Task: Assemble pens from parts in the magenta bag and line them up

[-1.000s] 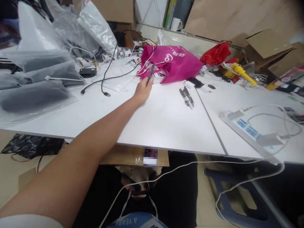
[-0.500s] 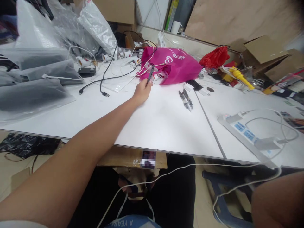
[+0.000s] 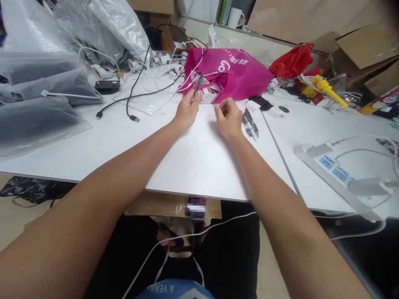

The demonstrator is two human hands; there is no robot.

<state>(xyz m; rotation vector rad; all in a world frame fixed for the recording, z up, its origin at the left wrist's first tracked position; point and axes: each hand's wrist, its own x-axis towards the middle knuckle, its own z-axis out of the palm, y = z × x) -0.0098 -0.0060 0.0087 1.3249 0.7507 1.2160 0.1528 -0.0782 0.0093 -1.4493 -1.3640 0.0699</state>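
Observation:
My left hand (image 3: 187, 110) is closed around a slim dark pen-shaped object (image 3: 198, 84), whose upper end points away from me over the table. Behind its tip lies the pink bag (image 3: 246, 79), its opening towards me with a small white box (image 3: 207, 98) at the mouth. My right hand (image 3: 229, 118) is over the table in front of the bag. Its fingers are curled together with thumb and forefinger close; whatever may be between them is hidden. Several dark pens (image 3: 250, 124) lie just right of that hand, partly covered by it.
A black USB cable (image 3: 134, 118) and grey plastic-wrapped packages (image 3: 43, 112) lie on the left. A power strip (image 3: 336, 170) with plugged-in chargers rests at the right, its white cord crossing my lap. A red bag (image 3: 291, 62) and a yellow object (image 3: 328, 91) stand farther back.
My right hand has come in from the lower right to a spot in front of the pink bag, beside the pens. My left hand keeps its hold, and the view has shifted slightly.

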